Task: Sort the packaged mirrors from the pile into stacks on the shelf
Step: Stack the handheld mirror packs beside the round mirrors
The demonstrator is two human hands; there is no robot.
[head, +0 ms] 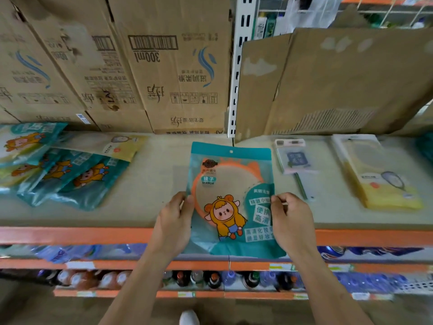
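A teal packaged mirror with an orange round frame and a cartoon figure lies over the front edge of the shelf, at the centre. My left hand grips its left edge and my right hand grips its right edge. A loose pile of teal packaged mirrors lies at the left of the shelf, with a yellow packaged mirror behind it. At the right lie a stack of yellow packaged mirrors and a pink and grey packaged mirror.
Cardboard boxes stand along the back of the shelf, with flattened cardboard at the right. A white upright divides the bays. Bottles fill the lower shelves below the orange shelf rail.
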